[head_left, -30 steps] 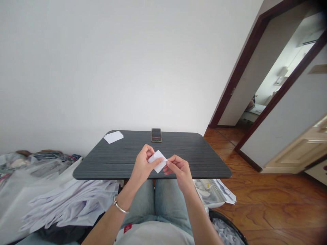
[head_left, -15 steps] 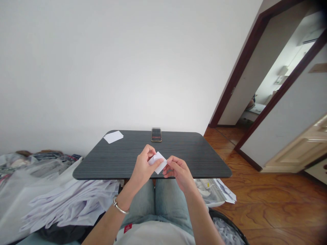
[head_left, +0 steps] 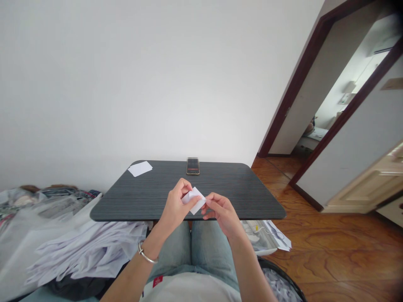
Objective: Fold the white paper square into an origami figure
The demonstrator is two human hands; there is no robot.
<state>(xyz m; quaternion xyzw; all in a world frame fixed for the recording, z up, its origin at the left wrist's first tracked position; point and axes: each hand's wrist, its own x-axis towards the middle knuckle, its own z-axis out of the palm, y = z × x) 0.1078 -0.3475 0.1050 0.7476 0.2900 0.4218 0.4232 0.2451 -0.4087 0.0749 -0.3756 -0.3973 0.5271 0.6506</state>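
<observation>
A small folded piece of white paper [head_left: 195,196] is held up over the near edge of the dark table [head_left: 151,193]. My left hand [head_left: 180,203] grips its left side, the thumb lying across the front and the fingers behind. At the paper's right corner, my right hand [head_left: 220,209] pinches between thumb and index finger, its other fingers curled below. Parts of the paper are hidden by my fingers. At the table's far left corner lies a small stack of white paper [head_left: 140,168].
A phone [head_left: 192,166] rests at the table's back edge by the wall. Left of the table are piled white cloth or paper sheets [head_left: 91,247] and bags. To the right, a clear box [head_left: 261,239] and a dark bin of paper scraps [head_left: 280,285] stand on the wooden floor.
</observation>
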